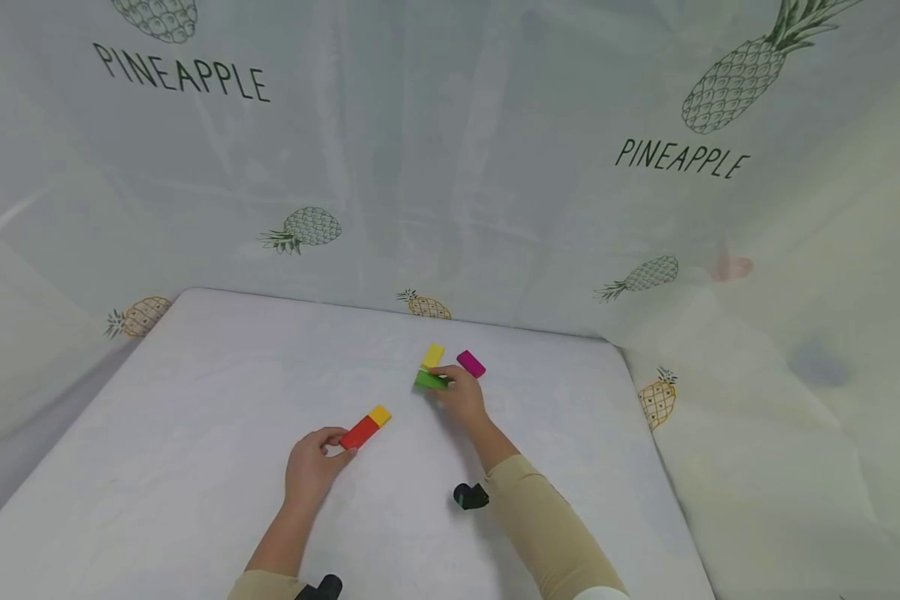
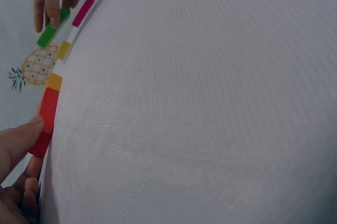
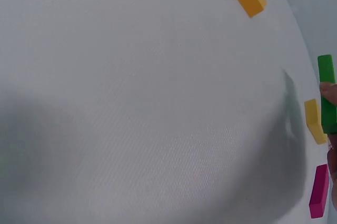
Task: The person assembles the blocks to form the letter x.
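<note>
My left hand (image 1: pixel 312 468) pinches the near end of a red block (image 1: pixel 360 432) between thumb and fingers. At the red block's far end an orange-yellow block (image 1: pixel 379 415) lies in line with it, end to end. Farther forward, my right hand (image 1: pixel 463 398) grips a green block (image 1: pixel 431 380); in the right wrist view this green block (image 3: pixel 327 69) is raised over the tabletop, its shadow below. Just behind it lies a yellow block (image 1: pixel 434 355). To the right of that, beyond my right fingers, is a magenta block (image 1: pixel 471 363).
The blocks are on a white-covered table (image 1: pixel 217 375). A pale curtain (image 1: pixel 450 167) with pineapple prints hangs along its far edge and sides. Black wrist devices (image 1: pixel 470 497) stick out beside both forearms.
</note>
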Available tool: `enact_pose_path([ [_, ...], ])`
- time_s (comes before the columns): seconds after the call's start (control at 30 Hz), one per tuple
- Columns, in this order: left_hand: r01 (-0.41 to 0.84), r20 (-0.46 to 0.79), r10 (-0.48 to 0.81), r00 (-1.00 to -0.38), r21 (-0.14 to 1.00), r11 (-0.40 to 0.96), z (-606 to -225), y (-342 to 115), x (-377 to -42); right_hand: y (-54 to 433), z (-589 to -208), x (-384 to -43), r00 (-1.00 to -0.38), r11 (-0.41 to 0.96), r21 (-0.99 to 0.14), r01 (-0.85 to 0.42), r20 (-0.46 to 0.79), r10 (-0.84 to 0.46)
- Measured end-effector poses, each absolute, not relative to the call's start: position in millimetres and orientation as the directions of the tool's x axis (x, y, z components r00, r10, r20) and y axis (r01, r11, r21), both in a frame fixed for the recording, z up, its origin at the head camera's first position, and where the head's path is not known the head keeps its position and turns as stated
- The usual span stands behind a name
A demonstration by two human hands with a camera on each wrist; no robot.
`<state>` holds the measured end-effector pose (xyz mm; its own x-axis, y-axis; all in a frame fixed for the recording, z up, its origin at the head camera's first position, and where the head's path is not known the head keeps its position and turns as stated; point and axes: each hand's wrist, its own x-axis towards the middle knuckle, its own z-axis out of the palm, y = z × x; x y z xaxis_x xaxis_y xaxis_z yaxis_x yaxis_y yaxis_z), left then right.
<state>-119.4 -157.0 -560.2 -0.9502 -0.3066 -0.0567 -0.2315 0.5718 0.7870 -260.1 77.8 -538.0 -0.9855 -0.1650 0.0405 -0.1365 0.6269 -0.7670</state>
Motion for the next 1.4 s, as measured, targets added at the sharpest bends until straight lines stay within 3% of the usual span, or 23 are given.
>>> enact_pose_path([
  [0.47,-0.238,-0.066,-0.308,-0.949,0.793,0.561,-555.4,-156.1,-119.1,57.1,-524.3,-263.6,-0.928,0.702,-0.671,-0.241,-0.053,-0.369],
  [0.9,-0.239,-0.057,-0.319,-0.946,0.787,0.568,-555.1,-156.0,-118.8,45.0,-520.5,-271.7,-0.871,0.734,-0.598,-0.323,-0.115,-0.477],
  [1.4,-0.224,-0.044,-0.311,-0.949,0.79,0.571,-555.8,-155.4,-117.5,40.3,-517.1,-285.5,-0.811,0.734,-0.612,-0.295,-0.246,-0.531],
])
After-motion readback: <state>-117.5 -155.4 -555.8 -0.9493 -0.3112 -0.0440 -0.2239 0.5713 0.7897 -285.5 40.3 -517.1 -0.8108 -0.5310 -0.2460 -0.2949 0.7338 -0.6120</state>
